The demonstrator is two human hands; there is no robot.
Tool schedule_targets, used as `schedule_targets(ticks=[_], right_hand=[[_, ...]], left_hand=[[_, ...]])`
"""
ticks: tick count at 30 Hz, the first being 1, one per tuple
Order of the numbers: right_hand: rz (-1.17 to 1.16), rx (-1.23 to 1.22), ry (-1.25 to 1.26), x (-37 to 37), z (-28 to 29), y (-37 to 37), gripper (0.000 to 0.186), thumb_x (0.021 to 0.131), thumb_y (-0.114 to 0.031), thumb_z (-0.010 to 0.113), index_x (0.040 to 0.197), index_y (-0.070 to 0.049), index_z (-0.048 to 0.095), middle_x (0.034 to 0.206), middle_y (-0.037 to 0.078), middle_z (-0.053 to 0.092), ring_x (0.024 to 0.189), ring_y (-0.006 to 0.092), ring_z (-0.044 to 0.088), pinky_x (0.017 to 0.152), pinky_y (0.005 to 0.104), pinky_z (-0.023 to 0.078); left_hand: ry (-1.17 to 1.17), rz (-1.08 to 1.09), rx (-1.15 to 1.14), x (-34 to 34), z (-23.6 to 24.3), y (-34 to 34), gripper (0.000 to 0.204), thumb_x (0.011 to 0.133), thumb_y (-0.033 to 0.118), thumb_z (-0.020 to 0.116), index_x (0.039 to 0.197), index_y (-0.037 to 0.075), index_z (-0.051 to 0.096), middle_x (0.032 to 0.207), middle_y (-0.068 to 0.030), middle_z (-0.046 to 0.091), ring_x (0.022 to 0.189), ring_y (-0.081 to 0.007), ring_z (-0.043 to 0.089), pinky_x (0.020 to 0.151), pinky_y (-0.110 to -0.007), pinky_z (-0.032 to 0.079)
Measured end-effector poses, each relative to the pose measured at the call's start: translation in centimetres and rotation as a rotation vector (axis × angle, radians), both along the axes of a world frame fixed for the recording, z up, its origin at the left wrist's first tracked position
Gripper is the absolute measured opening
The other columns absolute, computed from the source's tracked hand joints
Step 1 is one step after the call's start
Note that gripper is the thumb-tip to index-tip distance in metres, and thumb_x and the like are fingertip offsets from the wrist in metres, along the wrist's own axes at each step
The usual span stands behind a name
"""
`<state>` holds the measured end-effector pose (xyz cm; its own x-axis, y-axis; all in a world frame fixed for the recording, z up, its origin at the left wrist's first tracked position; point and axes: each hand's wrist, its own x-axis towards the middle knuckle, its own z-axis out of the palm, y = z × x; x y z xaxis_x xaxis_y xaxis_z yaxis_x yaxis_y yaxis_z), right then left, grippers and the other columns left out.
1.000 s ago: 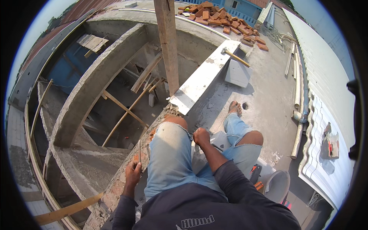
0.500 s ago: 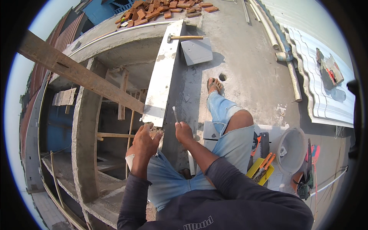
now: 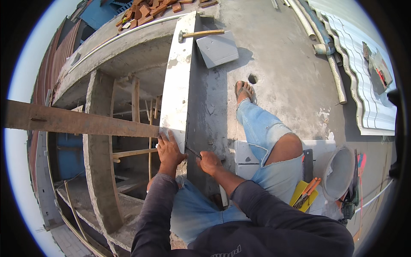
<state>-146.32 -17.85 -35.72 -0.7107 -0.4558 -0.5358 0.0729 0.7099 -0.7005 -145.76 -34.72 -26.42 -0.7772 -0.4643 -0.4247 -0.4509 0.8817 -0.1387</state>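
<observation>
A low wall topped with pale blocks (image 3: 176, 94) runs away from me. My left hand (image 3: 170, 150) lies flat on the near end of its top, fingers spread, holding nothing. In the fist of my right hand (image 3: 209, 163) is a thin dark metal rod (image 3: 193, 151). It points left, its far end at the wall's right side, just beside my left thumb. Whether the tip touches the wall or enters a joint is too small to tell. A weathered wooden plank (image 3: 81, 122) reaches from the left to the wall, ending right by my left fingertips.
A hammer (image 3: 201, 33) lies across the wall top, beside a leaning grey block (image 3: 217, 49). Left of the wall is a deep drop between concrete beams (image 3: 100, 150). A floor hole (image 3: 253, 79) lies beyond my foot. At right stand a bucket (image 3: 340, 173) and a yellow tool tray (image 3: 307, 201).
My left hand has moved up from the wall's rough broken end and flattened onto its top. The rod in my right hand has swung from pointing upward to pointing left at the wall.
</observation>
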Motion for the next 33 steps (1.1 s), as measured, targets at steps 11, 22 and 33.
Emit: schedule_targets(ticks=[11,22,33], right_hand=[[0.063,-0.033,0.056,0.9,-2.2,0.5,0.041,0.095,-0.037,0.070,0.110,0.001,0.071,0.093,0.030,0.072,0.092,0.0489,0.071,0.085,0.0527,0.057],[-0.025,-0.132,0.094,1.9,-5.7,-1.5,0.034,0.097,-0.032,0.065,0.107,0.000,0.069,0.089,0.031,0.071,0.092,0.0523,0.069,0.082,0.0582,0.055],[0.027,-0.072,0.086,3.4,0.7,-0.5,0.040,0.100,-0.033,0.061,0.104,0.007,0.065,0.094,0.035,0.070,0.095,0.0548,0.069,0.083,0.0606,0.055]], left_hand=[[0.416,-0.023,0.185,-0.3,-0.2,-0.7,0.089,0.073,0.024,0.088,0.149,0.001,0.046,0.148,-0.0192,0.054,0.137,-0.0393,0.053,0.112,-0.048,0.047],[0.401,0.892,0.605,2.9,-2.1,-2.4,0.085,0.075,0.041,0.094,0.124,-0.013,0.052,0.117,-0.0225,0.065,0.104,-0.0360,0.068,0.088,-0.045,0.057],[0.690,1.523,1.000,2.1,-4.8,-3.1,0.047,0.090,0.038,0.083,0.117,0.003,0.068,0.105,-0.0090,0.065,0.085,-0.0238,0.062,0.066,-0.039,0.052]])
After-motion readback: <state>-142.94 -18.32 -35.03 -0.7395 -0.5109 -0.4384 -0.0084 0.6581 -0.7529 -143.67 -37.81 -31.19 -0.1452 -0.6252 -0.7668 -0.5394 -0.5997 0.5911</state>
